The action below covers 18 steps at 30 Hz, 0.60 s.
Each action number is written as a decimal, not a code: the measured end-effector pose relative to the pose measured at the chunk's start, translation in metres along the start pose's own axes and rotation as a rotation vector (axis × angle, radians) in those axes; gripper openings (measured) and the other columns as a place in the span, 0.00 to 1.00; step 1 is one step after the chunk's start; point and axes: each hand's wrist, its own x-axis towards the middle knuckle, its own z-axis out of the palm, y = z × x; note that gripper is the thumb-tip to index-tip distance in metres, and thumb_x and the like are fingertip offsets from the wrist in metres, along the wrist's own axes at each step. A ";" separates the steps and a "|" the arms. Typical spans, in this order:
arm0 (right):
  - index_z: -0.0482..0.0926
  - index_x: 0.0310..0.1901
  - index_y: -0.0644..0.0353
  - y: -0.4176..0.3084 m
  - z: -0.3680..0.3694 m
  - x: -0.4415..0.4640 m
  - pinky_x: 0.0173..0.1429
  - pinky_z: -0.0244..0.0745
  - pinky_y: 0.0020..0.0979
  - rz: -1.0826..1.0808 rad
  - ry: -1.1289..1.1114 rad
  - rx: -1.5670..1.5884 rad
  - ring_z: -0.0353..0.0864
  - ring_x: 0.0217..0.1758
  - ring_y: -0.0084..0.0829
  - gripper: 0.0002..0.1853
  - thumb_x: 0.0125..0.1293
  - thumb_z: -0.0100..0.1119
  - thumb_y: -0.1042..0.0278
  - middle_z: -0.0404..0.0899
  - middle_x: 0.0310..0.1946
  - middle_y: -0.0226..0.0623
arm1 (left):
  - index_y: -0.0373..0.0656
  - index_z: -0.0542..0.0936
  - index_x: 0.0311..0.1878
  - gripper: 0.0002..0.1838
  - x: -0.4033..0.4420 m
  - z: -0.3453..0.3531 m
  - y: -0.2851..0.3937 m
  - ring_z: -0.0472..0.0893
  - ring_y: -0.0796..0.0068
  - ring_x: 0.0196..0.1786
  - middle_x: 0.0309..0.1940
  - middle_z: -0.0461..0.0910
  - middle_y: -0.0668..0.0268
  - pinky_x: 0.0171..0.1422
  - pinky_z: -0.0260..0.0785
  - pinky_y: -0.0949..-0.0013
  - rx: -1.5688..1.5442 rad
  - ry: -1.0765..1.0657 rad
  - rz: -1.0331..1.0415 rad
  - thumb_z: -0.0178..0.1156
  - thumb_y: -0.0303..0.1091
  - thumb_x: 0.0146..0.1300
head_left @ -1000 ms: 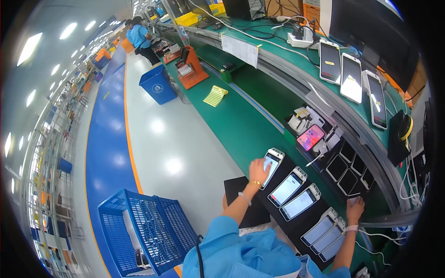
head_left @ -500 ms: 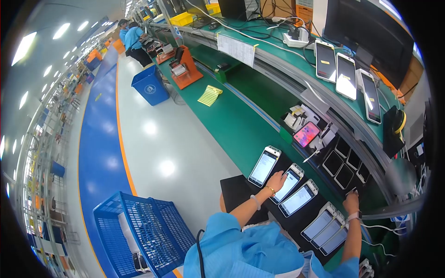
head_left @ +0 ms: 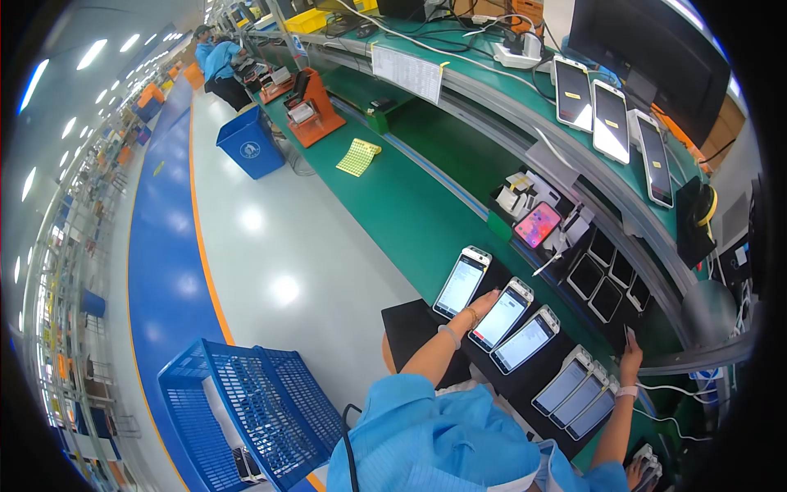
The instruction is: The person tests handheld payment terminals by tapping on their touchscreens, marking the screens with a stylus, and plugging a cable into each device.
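Several white handheld terminals with lit screens lie on a black mat [head_left: 406, 340]. My left hand [head_left: 484, 305] is closed at the left edge of the middle terminal [head_left: 502, 316], its fingertips partly hidden by the edge. One terminal [head_left: 461, 283] lies to its left and another terminal [head_left: 525, 342] to its right. Closer to me, a row of terminals [head_left: 562, 385] lies side by side. My right hand [head_left: 630, 363] is raised beyond that row, fingers pinched around a small thin thing, too small to name.
Dark frames [head_left: 605, 303] lie on the lower shelf beside a box of white parts and a pink-screened phone [head_left: 538, 225]. Three devices [head_left: 611, 123] lean on the upper shelf. A blue crate [head_left: 238, 410] stands left. Another person's hand [head_left: 636, 473] touches devices at the lower right.
My left hand has moved off the middle terminal's screen to its left edge, and a red patch now shows on that screen. My right hand has turned upward. The whole view has shifted slightly.
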 end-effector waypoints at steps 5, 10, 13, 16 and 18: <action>0.79 0.51 0.65 0.035 0.026 0.000 0.30 0.72 0.27 0.172 0.096 0.702 0.73 0.24 0.27 0.16 0.62 0.49 0.75 0.75 0.30 0.40 | 0.38 0.71 0.59 0.23 -0.016 0.012 0.021 0.78 0.70 0.50 0.50 0.78 0.61 0.55 0.73 0.65 -0.140 -0.013 -0.111 0.38 0.45 0.74; 0.81 0.44 0.64 0.023 0.009 -0.007 0.20 0.64 0.25 0.234 0.040 0.634 0.68 0.17 0.22 0.16 0.64 0.51 0.61 0.74 0.23 0.33 | 0.40 0.75 0.53 0.19 -0.030 0.023 0.035 0.79 0.73 0.47 0.46 0.79 0.63 0.50 0.73 0.69 -0.065 0.064 -0.049 0.44 0.44 0.71; 0.79 0.44 0.67 0.019 0.016 -0.014 0.49 0.72 0.34 0.074 0.202 0.433 0.80 0.43 0.43 0.14 0.56 0.52 0.78 0.80 0.38 0.50 | 0.43 0.78 0.51 0.19 -0.031 0.030 0.045 0.80 0.74 0.42 0.43 0.80 0.64 0.45 0.74 0.71 0.013 0.016 -0.016 0.47 0.46 0.69; 0.74 0.53 0.62 -0.032 -0.013 -0.038 0.48 0.73 0.43 -0.200 0.300 0.079 0.78 0.44 0.55 0.22 0.55 0.49 0.85 0.79 0.40 0.56 | 0.41 0.76 0.53 0.17 -0.016 0.023 0.030 0.81 0.75 0.40 0.41 0.81 0.63 0.43 0.74 0.74 -0.056 0.133 0.008 0.46 0.39 0.68; 0.69 0.58 0.55 -0.068 -0.030 -0.054 0.39 0.71 0.48 -0.102 0.207 0.197 0.77 0.36 0.58 0.24 0.59 0.46 0.84 0.77 0.33 0.58 | 0.38 0.74 0.57 0.18 -0.015 0.024 0.028 0.81 0.75 0.40 0.42 0.81 0.62 0.44 0.75 0.74 -0.076 0.210 0.067 0.44 0.32 0.68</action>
